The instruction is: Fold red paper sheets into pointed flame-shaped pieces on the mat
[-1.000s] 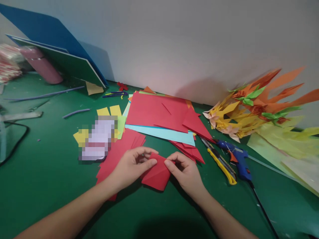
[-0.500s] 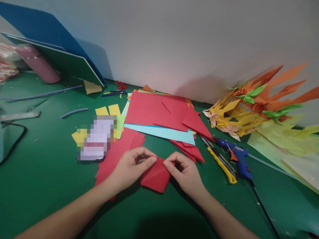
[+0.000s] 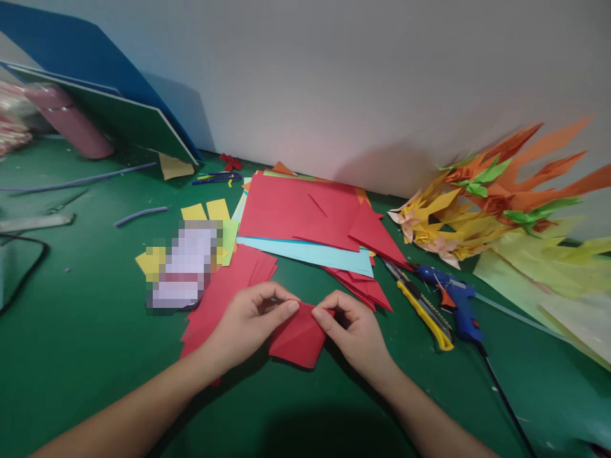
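Observation:
A small red piece of paper (image 3: 300,340), with a crease running across it, is held just above the green table. My left hand (image 3: 255,321) pinches its upper left edge between thumb and fingers. At the upper right corner, my right hand (image 3: 353,331) grips the same paper in a pinch. Under and beside my left forearm lie several red paper sheets (image 3: 224,280). Beyond my hands is a stack of coloured paper with a large red sheet (image 3: 291,207) on top and a light blue sheet (image 3: 324,256) showing at its near side.
Right of my hands lie a yellow box cutter (image 3: 427,318) and a blue glue gun (image 3: 456,299) with its cord. Folded orange and yellow paper flowers (image 3: 487,197) stand behind them. On the left are a blurred-out phone (image 3: 184,267), a pink bottle (image 3: 71,121) and leaning boards (image 3: 128,121).
Both hands keep their pinch on the red paper, almost unmoved. The view has shifted very slightly.

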`<state>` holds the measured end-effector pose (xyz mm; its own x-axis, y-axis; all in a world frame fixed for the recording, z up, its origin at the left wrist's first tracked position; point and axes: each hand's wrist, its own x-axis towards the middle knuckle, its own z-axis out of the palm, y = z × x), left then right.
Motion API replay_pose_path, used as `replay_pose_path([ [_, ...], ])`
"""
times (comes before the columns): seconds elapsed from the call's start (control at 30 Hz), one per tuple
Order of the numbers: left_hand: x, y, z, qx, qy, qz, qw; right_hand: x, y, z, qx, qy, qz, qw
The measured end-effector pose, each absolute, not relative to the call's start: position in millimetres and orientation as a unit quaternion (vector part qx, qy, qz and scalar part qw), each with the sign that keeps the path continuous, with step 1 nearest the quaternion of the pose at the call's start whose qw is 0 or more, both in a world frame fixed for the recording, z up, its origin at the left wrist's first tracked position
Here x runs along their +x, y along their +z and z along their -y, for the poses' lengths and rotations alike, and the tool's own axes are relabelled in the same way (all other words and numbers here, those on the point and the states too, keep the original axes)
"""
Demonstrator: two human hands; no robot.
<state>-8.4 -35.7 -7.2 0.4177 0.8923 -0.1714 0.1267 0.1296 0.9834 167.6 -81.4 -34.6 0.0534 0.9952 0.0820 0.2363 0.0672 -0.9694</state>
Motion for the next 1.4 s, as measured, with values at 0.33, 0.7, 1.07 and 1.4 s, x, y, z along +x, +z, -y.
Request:
replay_pose_path([
  [0.33,-9.5,-5.8,34.9,0.542,0.338,-0.444,0.629,170.5,-31.9,79.8,-0.531,0.476,0.497,0.495],
  [0.7,-7.9,-6.3,34.6,0.534,0.343,-0.455,0.625,169.7,-28.0,77.1,-0.531,0.488,0.456,0.522],
  [1.07,-8.2,-10.2,29.7,0.581,0.32,-0.477,0.577,167.0,-29.9,74.3,-0.571,0.466,0.444,0.51],
  [1.4,-8.9,-13.7,30.3,0.649,0.345,-0.48,0.478,167.8,-34.9,76.0,-0.553,0.499,0.465,0.479],
])
